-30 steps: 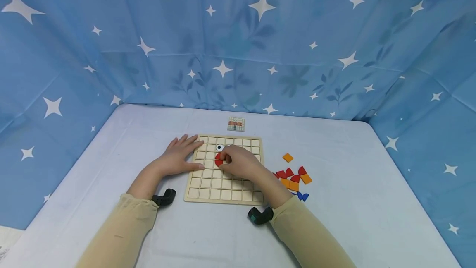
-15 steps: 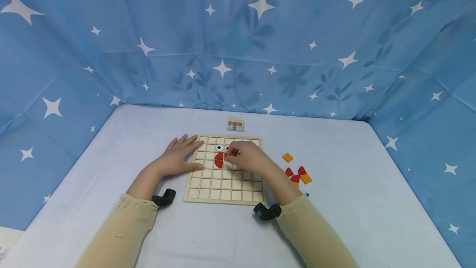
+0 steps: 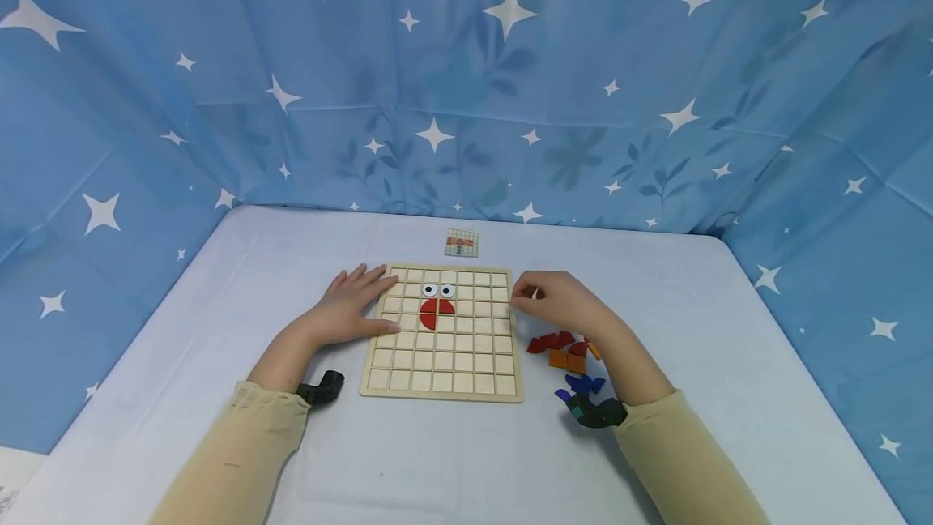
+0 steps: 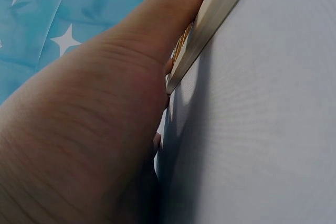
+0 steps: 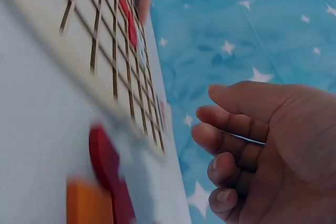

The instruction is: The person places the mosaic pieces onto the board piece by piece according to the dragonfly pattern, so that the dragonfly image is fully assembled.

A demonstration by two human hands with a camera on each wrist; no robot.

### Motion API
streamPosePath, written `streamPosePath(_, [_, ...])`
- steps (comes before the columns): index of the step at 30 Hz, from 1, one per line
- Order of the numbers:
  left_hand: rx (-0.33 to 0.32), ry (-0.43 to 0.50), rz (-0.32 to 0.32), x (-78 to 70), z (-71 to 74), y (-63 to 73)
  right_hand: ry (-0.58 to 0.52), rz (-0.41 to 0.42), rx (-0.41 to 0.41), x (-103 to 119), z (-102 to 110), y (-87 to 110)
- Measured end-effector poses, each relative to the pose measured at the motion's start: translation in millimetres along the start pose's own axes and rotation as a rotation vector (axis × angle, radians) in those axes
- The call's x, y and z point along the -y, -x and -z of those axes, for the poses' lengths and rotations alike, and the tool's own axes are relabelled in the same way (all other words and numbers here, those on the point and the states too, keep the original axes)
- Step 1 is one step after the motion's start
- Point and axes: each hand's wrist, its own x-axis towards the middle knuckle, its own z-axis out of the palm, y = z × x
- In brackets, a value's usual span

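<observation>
My left hand (image 3: 353, 306) lies with fingers spread on the left edge of a wooden grid board (image 3: 440, 398). In the left wrist view its thumb (image 4: 168, 11) rests along the board's rim (image 4: 223, 9). On the board sit two eye pieces (image 3: 439, 291) and, just below them, three red quarter-circle pieces (image 3: 428, 316). My right hand (image 3: 557, 298) hovers at the board's right edge, above the loose pieces. The right wrist view shows its fingers (image 5: 228, 135) loosely curled, thumb apart from them, with nothing between.
Loose red pieces (image 3: 550, 342), orange squares (image 3: 567, 360) and blue pieces (image 3: 583, 384) lie right of the board, partly under the right wrist. A small picture card (image 3: 462, 243) lies behind the board. A blue starry curtain (image 3: 437, 63) surrounds the white table (image 3: 423, 468).
My right hand has let go of a red quarter-circle piece on the board and moved right, off the board. The second eye piece is now in full view. My left hand has stayed put.
</observation>
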Motion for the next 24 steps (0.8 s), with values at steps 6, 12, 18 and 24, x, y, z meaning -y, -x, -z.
streamPosePath(6, [0.003, 0.006, 0.002, -0.7, 0.3, 0.6, -0.014, -0.025, 0.039, -29, 13, 19.0])
streamPosePath(12, [-0.001, 0.000, 0.001, 0.4, -0.6, 0.5, -0.058, -0.062, 0.111, -47, 13, 22.2])
streamPosePath(18, [-0.003, 0.006, 0.001, 0.4, -0.8, 1.2, -0.063, -0.076, 0.179, -55, 9, 20.5])
streamPosePath(24, [0.000, 0.005, -0.003, -0.6, -0.1, 0.6, -0.021, -0.047, 0.255, -58, 8, 21.7])
